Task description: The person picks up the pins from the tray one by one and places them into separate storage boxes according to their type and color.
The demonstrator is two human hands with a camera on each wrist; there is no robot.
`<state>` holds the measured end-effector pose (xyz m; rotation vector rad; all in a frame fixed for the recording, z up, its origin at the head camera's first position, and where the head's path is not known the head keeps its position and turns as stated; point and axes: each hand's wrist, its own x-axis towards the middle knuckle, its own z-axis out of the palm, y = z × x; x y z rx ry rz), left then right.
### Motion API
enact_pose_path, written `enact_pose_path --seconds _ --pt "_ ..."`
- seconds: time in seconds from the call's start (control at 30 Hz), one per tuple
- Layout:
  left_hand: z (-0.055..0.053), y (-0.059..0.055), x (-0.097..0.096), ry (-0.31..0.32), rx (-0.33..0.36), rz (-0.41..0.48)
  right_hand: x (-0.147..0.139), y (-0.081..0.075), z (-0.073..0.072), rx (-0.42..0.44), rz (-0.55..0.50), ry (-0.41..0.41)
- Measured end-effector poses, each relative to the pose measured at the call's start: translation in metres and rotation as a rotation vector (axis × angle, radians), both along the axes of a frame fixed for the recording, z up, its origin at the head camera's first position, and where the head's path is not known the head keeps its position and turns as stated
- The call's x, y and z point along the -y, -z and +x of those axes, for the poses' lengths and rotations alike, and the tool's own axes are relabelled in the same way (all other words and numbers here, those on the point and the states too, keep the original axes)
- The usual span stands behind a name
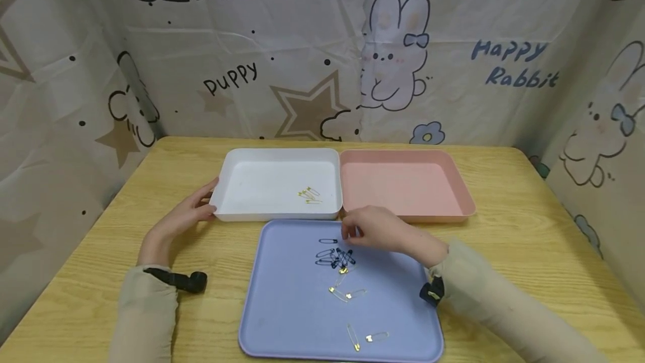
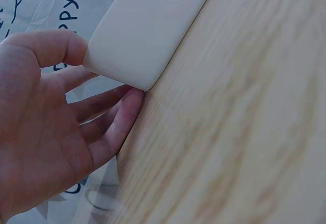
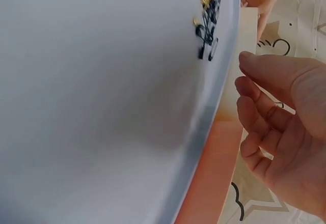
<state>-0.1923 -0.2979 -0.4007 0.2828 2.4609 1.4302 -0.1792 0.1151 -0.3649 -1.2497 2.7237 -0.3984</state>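
Observation:
At the left end of the white tray (image 1: pixel 267 217), my left hand (image 1: pixel 188 212) holds its wall near the front corner; in the left wrist view one digit meets the rim and another the base. My right hand (image 1: pixel 375 228) is above the back edge of the blue tray (image 1: pixel 282 307), beside a single black safety pin (image 1: pixel 328 241). Its fingers are loosely bent, with a gap between thumb and index finger in the right wrist view and nothing between them. A cluster of black safety pins (image 1: pixel 342 258) lies just in front, with gold safety pins (image 1: pixel 339 294) nearer me.
Several gold safety pins (image 1: pixel 308 195) lie inside the white tray. A pink tray (image 1: pixel 408 184) stands against its right side, behind the blue tray. More gold pins (image 1: pixel 377 337) lie near the blue tray's front edge. A printed curtain (image 1: pixel 312 43) hangs behind the wooden table (image 1: pixel 216 307).

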Motion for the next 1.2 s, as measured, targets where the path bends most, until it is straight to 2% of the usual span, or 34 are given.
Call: enact_pose_path --seconds 0.2,0.43,0.57,0.93,1.2 --pt "0.0 0.002 0.001 -0.005 0.001 0.01 -0.004 0.003 0.011 0.039 0.03 -0.057" --pt "0.0 0.002 0.001 0.014 -0.015 0.038 -0.009 0.009 0.016 0.078 0.042 -0.032" --pt "0.001 0.002 0.0 0.002 0.001 0.039 -0.011 0.011 0.018 0.095 0.044 -0.034" --pt "0.001 0.001 0.001 -0.001 -0.003 0.035 -0.009 0.012 0.021 0.013 0.093 -0.092" --pt "0.0 0.002 0.001 -0.006 0.002 0.014 -0.007 0.013 0.024 0.021 0.124 -0.081"
